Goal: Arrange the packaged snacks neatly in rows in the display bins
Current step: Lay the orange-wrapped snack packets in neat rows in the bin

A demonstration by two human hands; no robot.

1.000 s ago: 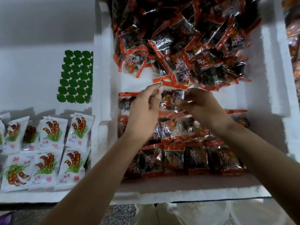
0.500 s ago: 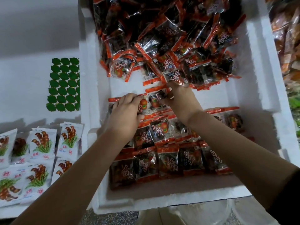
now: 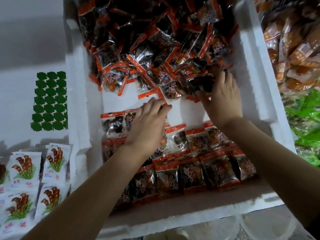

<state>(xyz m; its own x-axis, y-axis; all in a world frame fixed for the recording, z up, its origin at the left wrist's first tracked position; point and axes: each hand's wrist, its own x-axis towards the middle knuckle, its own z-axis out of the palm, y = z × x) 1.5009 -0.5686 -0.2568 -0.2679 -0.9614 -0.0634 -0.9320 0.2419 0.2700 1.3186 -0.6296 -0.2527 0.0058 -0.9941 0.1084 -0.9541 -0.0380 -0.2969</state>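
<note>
A white foam bin [image 3: 256,70] holds dark snack packets with orange-red edges. A loose heap of these packets [image 3: 155,40] fills its far half. Neat rows of packets [image 3: 192,172] lie across its near half. My left hand [image 3: 147,125] hovers over the unfinished back row and pinches the red edge of one packet [image 3: 161,96] at the heap's near rim. My right hand [image 3: 221,96] reaches into the heap's right side, fingers curled round a dark packet [image 3: 199,84].
Left of the bin, white packets with a brown and green picture [image 3: 26,172] lie in rows in a neighbouring foam bin. A patch of green discs [image 3: 50,101] sits behind them. Orange packets [image 3: 294,40] and green packets [image 3: 308,127] lie to the right.
Both hands left the packet laid in the back row. My right hand moved right and up into the heap and gripped a packet. My left hand reached forward to the heap's edge.
</note>
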